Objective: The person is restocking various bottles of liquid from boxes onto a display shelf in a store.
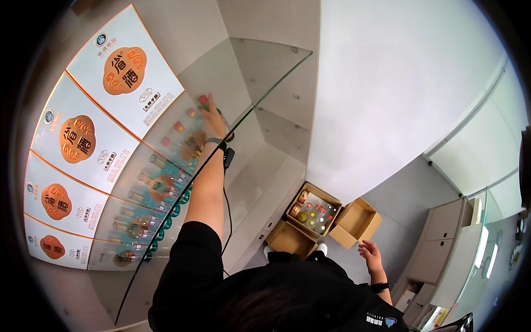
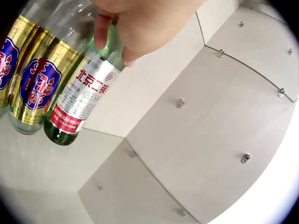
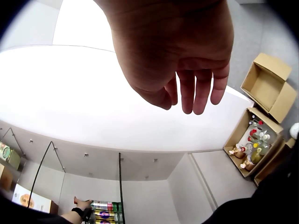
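My left hand (image 1: 213, 122) reaches onto a glass shelf and grips the neck of a green glass bottle (image 2: 79, 100) with a white and red label. The left wrist view shows the bottle upright at the end of a row, thumb and fingers around its upper part. Right beside it stand clear bottles (image 2: 37, 88) with gold labels and blue ovals. My right hand (image 1: 371, 257) hangs low at my side, near an open cardboard box. Its fingers (image 3: 202, 91) are loosely bent and hold nothing in the right wrist view.
The glass shelf's front edge (image 1: 265, 102) crosses under my left forearm. Teal bottles (image 1: 160, 193) line the shelf before large white boxes (image 1: 72, 133). On the floor, a carton (image 1: 301, 221) holds several capped bottles (image 1: 319, 216), with open cardboard boxes (image 1: 362, 221) beside it.
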The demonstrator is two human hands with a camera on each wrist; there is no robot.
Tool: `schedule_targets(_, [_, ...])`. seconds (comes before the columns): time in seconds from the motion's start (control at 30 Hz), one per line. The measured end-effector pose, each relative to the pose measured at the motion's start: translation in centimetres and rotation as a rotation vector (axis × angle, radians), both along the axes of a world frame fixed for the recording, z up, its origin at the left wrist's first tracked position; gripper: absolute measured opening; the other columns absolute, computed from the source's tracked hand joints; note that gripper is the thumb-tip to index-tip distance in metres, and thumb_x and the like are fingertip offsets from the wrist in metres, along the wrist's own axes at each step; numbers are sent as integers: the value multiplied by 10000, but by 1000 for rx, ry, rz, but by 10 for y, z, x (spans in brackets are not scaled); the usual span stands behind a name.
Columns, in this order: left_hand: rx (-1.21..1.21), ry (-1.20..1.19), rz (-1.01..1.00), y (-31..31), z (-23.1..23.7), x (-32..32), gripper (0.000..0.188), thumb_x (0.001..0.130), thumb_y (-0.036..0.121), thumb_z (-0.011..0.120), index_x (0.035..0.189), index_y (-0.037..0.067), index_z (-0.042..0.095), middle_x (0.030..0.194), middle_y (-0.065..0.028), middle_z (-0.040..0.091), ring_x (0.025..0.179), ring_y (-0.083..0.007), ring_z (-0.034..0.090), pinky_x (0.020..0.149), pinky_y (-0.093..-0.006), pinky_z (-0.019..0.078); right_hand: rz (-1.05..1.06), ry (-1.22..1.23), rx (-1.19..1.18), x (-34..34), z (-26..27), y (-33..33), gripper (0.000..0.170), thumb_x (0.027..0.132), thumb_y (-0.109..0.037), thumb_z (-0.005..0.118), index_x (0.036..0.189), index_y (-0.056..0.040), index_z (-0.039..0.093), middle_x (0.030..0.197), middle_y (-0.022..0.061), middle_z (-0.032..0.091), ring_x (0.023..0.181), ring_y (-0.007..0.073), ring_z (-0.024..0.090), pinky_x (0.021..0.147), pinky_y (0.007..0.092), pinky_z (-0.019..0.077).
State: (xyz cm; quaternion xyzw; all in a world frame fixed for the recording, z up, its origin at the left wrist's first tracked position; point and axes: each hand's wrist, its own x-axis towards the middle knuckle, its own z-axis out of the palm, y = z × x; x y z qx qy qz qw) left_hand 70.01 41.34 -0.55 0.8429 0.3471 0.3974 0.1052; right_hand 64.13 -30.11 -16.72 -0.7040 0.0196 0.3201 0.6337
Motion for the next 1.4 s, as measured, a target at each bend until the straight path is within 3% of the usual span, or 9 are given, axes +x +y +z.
schedule_targets(0.2, [-134,-377,-42,36,-37,20,482,787,13,575,1247,144,513,1144,-241,435,1050,-423,484,836,-459,446,-4,9,-15,-2,-10,-7,333,916,-117,532,1240,-45,504,1081,63,614,939,141,591,804,262,475])
schedule_targets(0.37, [340,268,363,19,-18,14,219,857,215,521,1020,105,615,1007,-250,452,946,-410,487,811,-455,424,7,23,11,4,-22,-4,351,914,-111,541,1250,-21,494,1091,93,613,958,164,593,815,281,478])
schedule_targets(0.47, [-299,-301,296,59,-42,31,312,923,303,473,1021,19,558,891,-191,622,726,-289,649,721,-423,502,23,14,22,5,-22,-5,345,917,-95,534,1249,-14,493,1086,98,618,954,159,593,812,278,481])
schedule_targets(0.5, [-38,53,268,109,-78,26,421,941,369,397,1032,-6,564,815,-155,673,744,-280,662,731,-400,507,21,20,36,5,-22,-5,343,916,-95,536,1247,-12,496,1087,98,619,952,158,593,814,277,479])
schedule_targets(0.57, [-480,-17,177,23,-9,15,334,936,326,428,1139,104,570,932,-198,649,877,-320,637,786,-439,492,-6,38,42,5,-23,-6,341,916,-96,537,1244,-11,499,1088,98,620,951,156,592,817,275,477])
schedule_targets(0.6, [101,523,269,-4,7,7,334,893,248,541,1208,135,540,1029,-278,558,973,-396,570,823,-456,478,7,51,25,5,-24,-6,341,914,-96,542,1242,-11,501,1088,97,621,953,156,591,826,276,475])
schedule_targets(0.73, [40,554,247,-17,17,5,558,808,193,624,1328,122,434,1159,-316,528,1074,-452,530,894,-463,461,46,101,23,10,-32,-6,344,906,-99,562,1234,-13,510,1088,95,623,968,157,586,863,284,466])
schedule_targets(1.0, [95,181,-153,-80,-27,-18,711,786,146,680,1403,105,329,1390,-444,20,1321,-545,49,1084,-522,198,176,104,-42,42,-101,4,333,903,-105,567,1221,-14,528,1075,95,628,991,155,581,892,292,466])
schedule_targets(1.4, [-427,739,-1063,-333,-201,-125,299,771,-35,569,1008,123,663,1240,-121,508,1182,-337,471,980,-402,421,422,-125,-483,88,-256,56,304,797,-137,517,1069,-71,636,979,175,662,946,344,624,849,404,486])
